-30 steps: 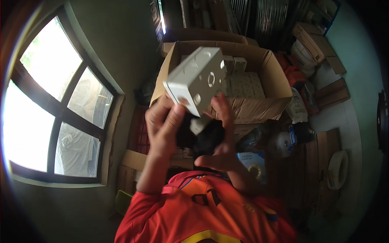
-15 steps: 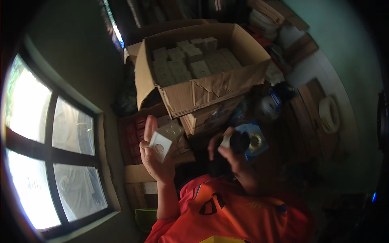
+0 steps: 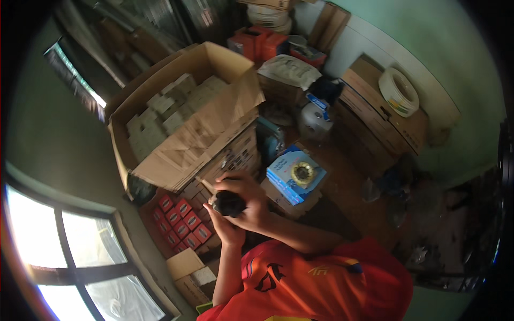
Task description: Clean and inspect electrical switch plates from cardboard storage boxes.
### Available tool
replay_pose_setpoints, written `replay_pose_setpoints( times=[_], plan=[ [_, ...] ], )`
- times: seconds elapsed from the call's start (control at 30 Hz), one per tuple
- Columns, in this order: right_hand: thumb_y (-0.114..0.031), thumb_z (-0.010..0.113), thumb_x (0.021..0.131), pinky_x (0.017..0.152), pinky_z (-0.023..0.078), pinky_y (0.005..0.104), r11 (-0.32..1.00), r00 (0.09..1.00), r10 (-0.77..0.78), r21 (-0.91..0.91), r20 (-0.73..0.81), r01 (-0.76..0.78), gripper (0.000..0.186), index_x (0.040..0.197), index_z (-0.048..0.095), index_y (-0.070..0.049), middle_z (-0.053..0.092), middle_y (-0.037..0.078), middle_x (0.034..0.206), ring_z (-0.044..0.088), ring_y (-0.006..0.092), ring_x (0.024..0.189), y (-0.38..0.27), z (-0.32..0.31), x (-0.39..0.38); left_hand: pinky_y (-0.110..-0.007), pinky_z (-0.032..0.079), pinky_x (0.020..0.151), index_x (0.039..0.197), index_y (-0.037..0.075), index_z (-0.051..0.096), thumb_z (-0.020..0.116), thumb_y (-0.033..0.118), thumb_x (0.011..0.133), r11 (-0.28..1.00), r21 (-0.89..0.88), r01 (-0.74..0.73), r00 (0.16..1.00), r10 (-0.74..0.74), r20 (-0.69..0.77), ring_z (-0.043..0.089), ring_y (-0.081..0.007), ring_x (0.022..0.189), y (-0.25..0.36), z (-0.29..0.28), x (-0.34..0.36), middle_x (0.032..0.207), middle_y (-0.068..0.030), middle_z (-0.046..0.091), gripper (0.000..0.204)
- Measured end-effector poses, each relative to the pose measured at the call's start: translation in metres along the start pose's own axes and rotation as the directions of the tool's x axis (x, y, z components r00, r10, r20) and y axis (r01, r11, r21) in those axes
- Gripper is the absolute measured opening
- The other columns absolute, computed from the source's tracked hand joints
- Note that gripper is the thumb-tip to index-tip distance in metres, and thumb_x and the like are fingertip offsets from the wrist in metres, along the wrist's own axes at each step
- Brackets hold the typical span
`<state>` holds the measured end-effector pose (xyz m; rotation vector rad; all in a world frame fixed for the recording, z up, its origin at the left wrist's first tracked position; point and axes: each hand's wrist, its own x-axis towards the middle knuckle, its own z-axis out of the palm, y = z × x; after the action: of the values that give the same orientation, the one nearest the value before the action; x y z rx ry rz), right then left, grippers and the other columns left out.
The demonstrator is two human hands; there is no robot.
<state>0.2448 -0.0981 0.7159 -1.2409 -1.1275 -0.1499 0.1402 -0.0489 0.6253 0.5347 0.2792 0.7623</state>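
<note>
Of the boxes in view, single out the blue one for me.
The blue box just right of the right hand, with a yellowish ring-shaped thing on top; the large open box at upper left is brown cardboard.

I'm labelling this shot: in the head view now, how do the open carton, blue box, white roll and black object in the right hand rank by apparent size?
1. Open carton
2. Blue box
3. White roll
4. Black object, partly covered by the right hand, so judged by what shows
</note>
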Motion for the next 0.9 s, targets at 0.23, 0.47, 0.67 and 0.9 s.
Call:
replay_pose_setpoints(
  times=[0.23, 0.47, 0.67, 0.9],
  plan=[
    [-0.031, 0.082, 0.086, 0.116, 0.035, 0.0559, 0.987, 0.906, -0.036, -0.125, 0.423, 0.098, 0.070, 0.150, 0.056, -0.023, 0.033, 0.026, 0.160, 0.039, 0.0458, 0.145, 0.045, -0.082, -0.014, -0.047, 0.039, 0.120, 0.157, 0.008, 0.037, 0.028, 0.059, 0.108, 0.988, 0.032, 0.149, 0.984, -0.151, 0.091, 0.045, -0.0297, 0.145, -0.052, -0.008, 0.032, 0.157, -0.0119, 0.044, 0.071],
    [-0.018, 0.076, 0.093, 0.107, 0.047, 0.0525, 0.995, 0.938, 0.075, -0.088, 0.339, -0.048, 0.048, 0.137, 0.057, -0.014, 0.042, 0.027, 0.144, 0.051, 0.0489, 0.131, 0.070, -0.103, -0.002, -0.045, 0.045, 0.114, 0.150, 0.004, 0.045, 0.041, 0.041, 0.110, 0.730, 0.601, -0.325, 0.946, 0.249, 0.210, 0.056, -0.0295, 0.133, -0.081, 0.036, 0.059, 0.141, -0.0140, 0.057, 0.054],
    [-0.011, 0.073, 0.094, 0.098, 0.052, 0.0485, 0.997, 0.951, 0.080, -0.032, 0.298, -0.074, 0.041, 0.132, 0.058, -0.009, 0.051, 0.024, 0.132, 0.060, 0.0459, 0.117, 0.079, -0.095, 0.018, -0.043, 0.045, 0.109, 0.144, 0.010, 0.037, 0.053, 0.039, 0.109, 0.788, 0.565, -0.243, 0.911, 0.385, -0.145, 0.054, -0.0251, 0.127, -0.050, 0.053, 0.068, 0.138, -0.0129, 0.051, 0.048],
    [-0.015, 0.081, 0.089, 0.099, 0.052, 0.0457, 0.987, 0.916, -0.146, 0.114, 0.374, 0.111, 0.054, 0.136, 0.055, -0.004, 0.061, 0.019, 0.123, 0.063, 0.0394, 0.116, 0.060, -0.072, 0.038, -0.044, 0.044, 0.112, 0.162, 0.013, 0.032, 0.043, 0.041, 0.112, 0.978, 0.100, -0.183, 0.983, 0.184, 0.002, 0.056, -0.0287, 0.129, -0.016, 0.069, 0.065, 0.143, -0.0136, 0.055, 0.059]
  ],
)
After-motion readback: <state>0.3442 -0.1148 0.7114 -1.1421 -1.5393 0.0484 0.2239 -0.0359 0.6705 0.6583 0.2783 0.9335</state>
